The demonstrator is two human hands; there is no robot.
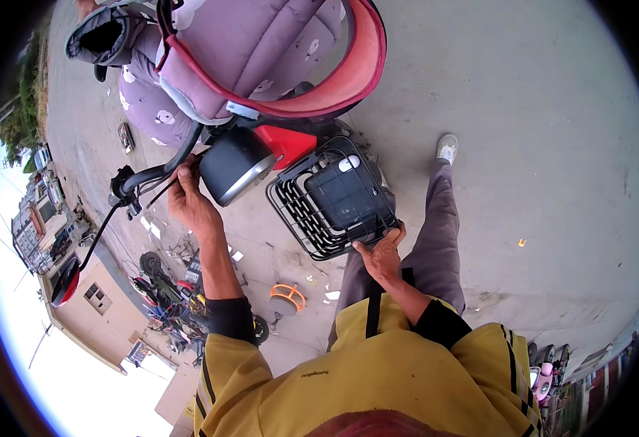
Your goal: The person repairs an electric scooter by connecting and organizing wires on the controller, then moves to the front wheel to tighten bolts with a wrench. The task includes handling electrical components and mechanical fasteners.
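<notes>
An electric scooter stands in front of me, its black handlebar on the left. Beside the dark headlight housing with its silver band, my left hand is closed, fingertips pinching a thin black cable under the bar. My right hand grips the near rim of a black wire basket, thumb and fingers over its edge. The basket tilts in front of my legs, right of the headlight. A dark panel with a white oval shows through its wires. Red bodywork sits between headlight and basket.
A padded purple cover with a red border drapes over the scooter. A mirror sticks out at left. Scooter parts, an orange ring-shaped piece and paper scraps lie on the concrete. A pink scooter stands at lower right.
</notes>
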